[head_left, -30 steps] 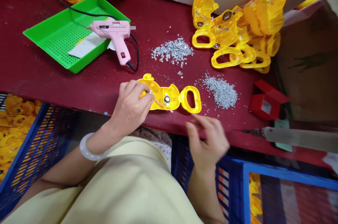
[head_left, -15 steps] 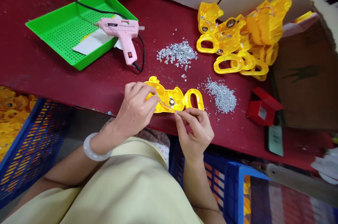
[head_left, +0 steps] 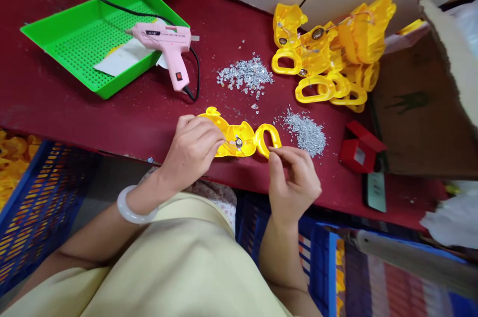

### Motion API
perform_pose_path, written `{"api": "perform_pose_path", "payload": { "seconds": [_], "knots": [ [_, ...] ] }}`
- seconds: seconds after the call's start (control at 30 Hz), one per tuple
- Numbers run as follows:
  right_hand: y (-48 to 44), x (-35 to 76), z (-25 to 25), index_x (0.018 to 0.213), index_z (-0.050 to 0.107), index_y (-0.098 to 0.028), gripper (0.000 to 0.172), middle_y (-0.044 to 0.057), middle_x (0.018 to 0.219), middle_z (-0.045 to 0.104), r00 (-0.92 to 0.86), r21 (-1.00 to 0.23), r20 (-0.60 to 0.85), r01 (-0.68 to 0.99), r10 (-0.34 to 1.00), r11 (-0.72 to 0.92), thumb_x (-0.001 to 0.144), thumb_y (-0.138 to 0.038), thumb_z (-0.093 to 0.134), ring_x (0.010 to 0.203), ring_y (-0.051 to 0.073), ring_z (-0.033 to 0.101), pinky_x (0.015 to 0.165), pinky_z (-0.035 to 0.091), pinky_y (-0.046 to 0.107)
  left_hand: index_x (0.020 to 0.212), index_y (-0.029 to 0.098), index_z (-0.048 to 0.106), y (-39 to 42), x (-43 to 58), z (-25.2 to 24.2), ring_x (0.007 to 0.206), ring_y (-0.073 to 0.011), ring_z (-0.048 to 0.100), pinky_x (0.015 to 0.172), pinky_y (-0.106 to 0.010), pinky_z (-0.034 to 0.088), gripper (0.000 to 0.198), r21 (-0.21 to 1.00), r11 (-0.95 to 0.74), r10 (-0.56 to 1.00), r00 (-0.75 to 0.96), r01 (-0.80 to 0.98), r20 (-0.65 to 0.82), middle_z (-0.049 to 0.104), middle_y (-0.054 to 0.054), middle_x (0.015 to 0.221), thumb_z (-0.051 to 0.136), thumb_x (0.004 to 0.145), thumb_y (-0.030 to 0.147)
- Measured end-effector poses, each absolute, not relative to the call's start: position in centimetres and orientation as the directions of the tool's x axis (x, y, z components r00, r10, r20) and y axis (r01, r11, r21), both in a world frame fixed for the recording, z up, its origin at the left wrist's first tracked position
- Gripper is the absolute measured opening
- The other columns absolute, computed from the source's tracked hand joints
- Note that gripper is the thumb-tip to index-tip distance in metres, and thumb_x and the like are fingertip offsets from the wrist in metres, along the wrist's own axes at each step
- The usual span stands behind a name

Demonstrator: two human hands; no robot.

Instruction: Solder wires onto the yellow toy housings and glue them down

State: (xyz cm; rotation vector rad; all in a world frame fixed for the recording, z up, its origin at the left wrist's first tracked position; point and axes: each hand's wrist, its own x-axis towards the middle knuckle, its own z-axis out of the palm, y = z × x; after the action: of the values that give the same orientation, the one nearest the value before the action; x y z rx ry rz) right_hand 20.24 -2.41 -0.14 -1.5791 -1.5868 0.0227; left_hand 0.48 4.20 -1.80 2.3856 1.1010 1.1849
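Left hand (head_left: 192, 150) clamped on yellow plastic piece (head_left: 242, 139), piece flat on red tabletop (head_left: 112, 123). Right hand (head_left: 293, 182) just beside piece's loop handle (head_left: 267, 139), fingertips (head_left: 274, 155) pinched together; anything held too fine to tell. Best: press piece firmly, thin wire (head_left: 233, 148) close against surface.

Dark red workbench (head_left: 74, 113). On it: pink glue gun (head_left: 164, 43) with black cord, lying across the edge of a green mesh tray (head_left: 56, 43); two heaps of small silver studs (head_left: 244, 74); pile of yellow plastic pieces (head_left: 328, 55); small red box (head_left: 358, 153). Beside it: cardboard box (head_left: 414, 108). Below, left: blue plastic crate (head_left: 41, 217).
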Motion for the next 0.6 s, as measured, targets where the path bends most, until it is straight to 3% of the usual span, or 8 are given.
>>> {"api": "perform_pose_path", "payload": {
  "seconds": [0.23,0.47,0.53,0.6],
  "knots": [
    [-3.3,21.7,-1.4,0.097,0.063,-0.019,0.016,0.000,0.082,0.063,0.052,-0.473,0.337,0.873,0.940,0.121,0.084,-0.027,0.068,0.064,0.011,0.058,0.061,0.049,0.024,0.087,0.018,0.061,4.3,0.7,-2.2,0.089,-0.0179,0.065,0.088,-0.038,0.040,0.008,0.541,-0.670,0.735,0.348,0.509,0.582,0.071,-0.001,0.087,0.055,0.092,0.018],
    [-2.6,19.6,-3.6,0.091,0.065,-0.018,0.011,0.002,0.077,0.066,0.048,-0.336,0.373,0.938,0.927,0.087,0.090,-0.027,0.058,0.061,0.011,0.058,0.061,0.045,0.025,0.086,0.019,0.061,4.2,0.4,-2.2,0.092,-0.0187,0.064,0.089,-0.040,0.040,0.006,0.546,-0.666,0.741,0.371,0.508,0.559,0.071,-0.001,0.089,0.057,0.091,0.019],
    [-2.7,19.4,-3.4,0.088,0.066,-0.018,0.012,0.001,0.075,0.065,0.039,-0.362,0.361,0.927,0.932,0.102,0.091,-0.025,0.056,0.060,0.010,0.057,0.061,0.044,0.025,0.086,0.019,0.061,4.2,0.2,-2.3,0.092,-0.0185,0.064,0.089,-0.040,0.040,0.006,0.547,-0.671,0.737,0.369,0.501,0.566,0.071,-0.002,0.088,0.057,0.090,0.019],
    [-2.8,19.4,-2.7,0.083,0.065,-0.018,0.012,0.000,0.071,0.063,0.051,-0.462,0.323,0.880,0.945,0.111,0.090,-0.024,0.057,0.057,0.009,0.054,0.059,0.043,0.024,0.087,0.018,0.061,4.1,0.0,-2.3,0.092,-0.0180,0.064,0.090,-0.040,0.041,0.006,0.560,-0.667,0.741,0.358,0.491,0.568,0.071,-0.002,0.089,0.056,0.090,0.017]
  ]
}}
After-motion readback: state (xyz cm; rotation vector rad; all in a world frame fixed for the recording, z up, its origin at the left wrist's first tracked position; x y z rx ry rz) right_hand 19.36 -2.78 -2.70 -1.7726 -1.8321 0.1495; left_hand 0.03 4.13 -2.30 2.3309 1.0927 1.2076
